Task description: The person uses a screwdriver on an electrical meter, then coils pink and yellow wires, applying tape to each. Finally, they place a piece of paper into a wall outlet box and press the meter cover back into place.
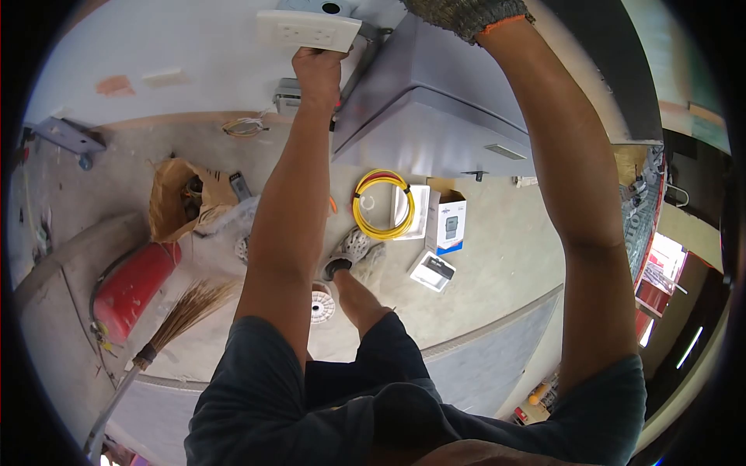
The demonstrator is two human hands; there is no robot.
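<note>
My left hand (317, 70) is raised at the wall, its fingers bent up behind the lower edge of a white outlet plate (308, 31); most of them are hidden by the plate. Above the plate, a grey-white box with a dark round opening (331, 8) shows at the frame's top edge. At the top right, my right hand (465, 14) wears a dark glove with an orange cuff, over the top of a grey metal cabinet (443, 116). Its fingertips are cut off by the frame.
On the floor lie a yellow cable coil (384, 205), a white box (451, 224), a small tray (432, 270), a wire spool (322, 305) and a paper bag (183, 202). A red cylinder (134, 291) and a broom (180, 320) are at the left.
</note>
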